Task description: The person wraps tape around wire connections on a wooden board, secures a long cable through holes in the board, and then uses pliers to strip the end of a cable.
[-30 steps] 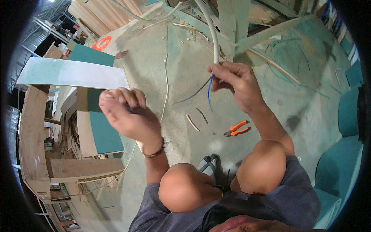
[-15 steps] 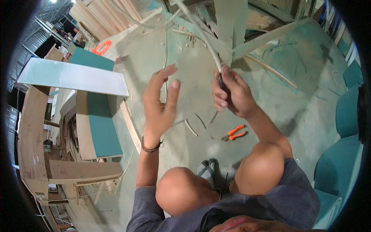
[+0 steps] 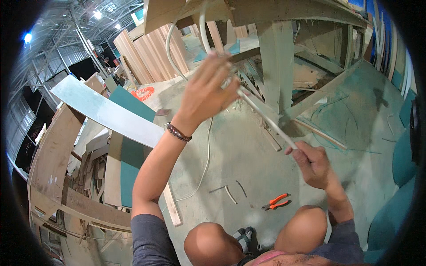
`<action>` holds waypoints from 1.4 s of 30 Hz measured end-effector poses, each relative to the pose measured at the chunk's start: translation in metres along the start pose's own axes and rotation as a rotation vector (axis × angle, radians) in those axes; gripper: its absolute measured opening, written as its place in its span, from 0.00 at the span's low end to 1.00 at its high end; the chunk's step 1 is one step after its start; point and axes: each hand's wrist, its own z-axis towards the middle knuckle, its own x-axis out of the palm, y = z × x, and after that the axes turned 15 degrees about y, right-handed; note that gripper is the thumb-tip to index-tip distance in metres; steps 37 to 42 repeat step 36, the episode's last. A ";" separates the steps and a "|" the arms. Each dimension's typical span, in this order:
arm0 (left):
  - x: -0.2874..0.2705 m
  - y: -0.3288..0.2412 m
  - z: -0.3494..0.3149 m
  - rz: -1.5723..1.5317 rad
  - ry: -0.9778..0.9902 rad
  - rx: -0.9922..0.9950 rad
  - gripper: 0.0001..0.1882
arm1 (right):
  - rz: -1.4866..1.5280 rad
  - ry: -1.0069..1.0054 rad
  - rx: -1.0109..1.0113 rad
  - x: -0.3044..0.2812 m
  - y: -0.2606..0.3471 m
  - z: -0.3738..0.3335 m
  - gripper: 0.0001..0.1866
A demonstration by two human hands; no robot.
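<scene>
A white cable (image 3: 268, 119) hangs down from the wooden bench above and runs slantwise between my two hands. My right hand (image 3: 314, 166) is closed around its lower stretch; the cable's end is hidden inside the fist. Higher up and to the left, my left hand (image 3: 206, 91) is wrapped over the same cable, its fingers blurred by motion. Between the hands the cable is pulled nearly straight. Orange-handled pliers (image 3: 277, 202) lie on the floor below my right hand. Beside them are a short white cable offcut (image 3: 230, 195) and dark thin strips (image 3: 241, 188).
The wooden bench (image 3: 284, 13) with its legs and braces stands ahead. A wooden frame (image 3: 53, 150) with a white board (image 3: 108, 116) and a teal panel (image 3: 132, 162) is at left. Thin cable (image 3: 208, 155) trails over the floor. A coiled orange hose (image 3: 143, 93) lies farther back.
My left hand has moved up and closed over the cable, where it was open before. My right hand has moved down and right, drawing the cable out. The view has tilted up.
</scene>
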 end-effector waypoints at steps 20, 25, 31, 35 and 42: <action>0.015 0.031 0.048 -0.141 -0.066 -0.189 0.18 | 1.430 -0.004 -0.068 -0.069 0.053 0.108 0.21; -0.013 0.060 0.048 -0.572 -0.407 -0.663 0.24 | 1.507 0.031 -0.177 -0.052 0.038 0.086 0.21; 0.000 0.084 0.075 -0.786 -0.034 -0.676 0.20 | 1.453 -0.019 -0.285 -0.041 0.035 0.101 0.13; -0.005 0.077 0.088 -0.930 0.056 -0.584 0.15 | 0.709 -0.303 -0.458 -0.029 0.030 0.139 0.14; -0.006 0.071 0.094 -1.000 0.089 -0.567 0.14 | 0.711 -0.314 -0.447 -0.031 0.026 0.136 0.14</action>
